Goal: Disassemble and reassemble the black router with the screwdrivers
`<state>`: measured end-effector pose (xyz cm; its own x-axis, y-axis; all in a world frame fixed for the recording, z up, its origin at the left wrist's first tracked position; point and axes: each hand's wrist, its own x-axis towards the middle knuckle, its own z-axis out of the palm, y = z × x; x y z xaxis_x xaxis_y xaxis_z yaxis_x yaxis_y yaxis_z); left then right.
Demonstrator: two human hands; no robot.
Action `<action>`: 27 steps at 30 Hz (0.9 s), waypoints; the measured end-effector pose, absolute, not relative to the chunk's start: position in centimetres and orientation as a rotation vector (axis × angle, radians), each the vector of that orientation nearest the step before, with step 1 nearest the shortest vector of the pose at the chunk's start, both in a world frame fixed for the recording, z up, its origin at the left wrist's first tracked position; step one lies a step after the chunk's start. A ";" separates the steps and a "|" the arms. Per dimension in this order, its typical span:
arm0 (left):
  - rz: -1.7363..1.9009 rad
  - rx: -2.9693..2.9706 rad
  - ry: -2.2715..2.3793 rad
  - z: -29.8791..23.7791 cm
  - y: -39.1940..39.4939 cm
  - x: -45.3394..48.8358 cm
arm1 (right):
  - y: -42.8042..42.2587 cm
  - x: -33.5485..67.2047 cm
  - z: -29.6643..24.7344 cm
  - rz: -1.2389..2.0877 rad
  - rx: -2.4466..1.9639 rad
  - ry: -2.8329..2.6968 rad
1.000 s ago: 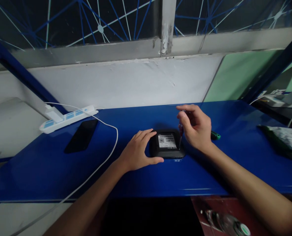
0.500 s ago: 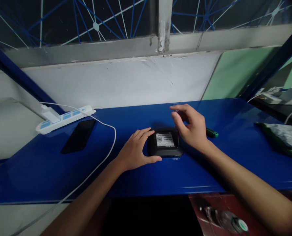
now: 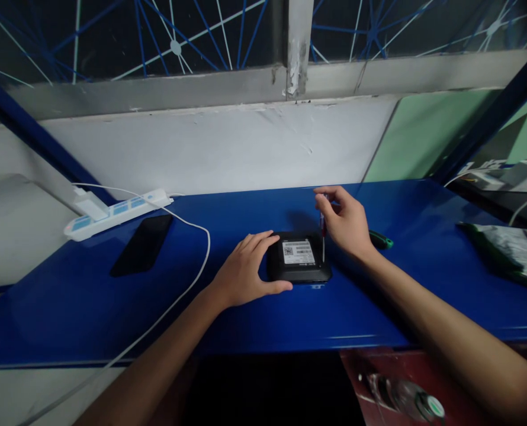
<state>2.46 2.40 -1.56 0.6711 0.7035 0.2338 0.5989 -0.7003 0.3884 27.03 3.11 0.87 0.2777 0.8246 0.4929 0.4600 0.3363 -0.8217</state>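
A small black device [image 3: 299, 263] with a white barcode label lies flat on the blue shelf [image 3: 246, 319]. My left hand [image 3: 244, 271] grips its left side, thumb along the front edge and fingers curled over the back edge. My right hand [image 3: 343, 222] is pinched around the top of a thin screwdriver [image 3: 323, 239] with a red handle. The screwdriver stands upright with its tip on the device's right side.
A white power strip [image 3: 116, 214] with a plug and white cable [image 3: 192, 278] sits at the back left, a black phone [image 3: 143, 244] beside it. A green-handled tool [image 3: 381, 240] lies behind my right hand. A plastic bag [image 3: 507, 251] lies at the right. A bottle [image 3: 405, 399] stands below the shelf.
My right hand has closed more tightly on the screwdriver and stood it upright on the device's right side. My left hand and the device have stayed in place.
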 end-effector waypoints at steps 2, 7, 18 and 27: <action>0.537 2.601 1.042 -1.5 2.4 2.5 | 3.1 27.0 0.9 0.435 -1.264 -1.331; 0.524 2.592 1.049 -1.4 2.3 2.6 | 3.0 26.8 0.8 0.461 -1.257 -1.348; 0.544 2.581 1.044 -1.6 2.3 2.5 | 2.4 26.3 1.0 0.346 -1.254 -1.433; 0.575 2.590 1.031 -1.6 2.3 2.5 | 2.1 26.6 1.3 0.192 -1.262 -1.486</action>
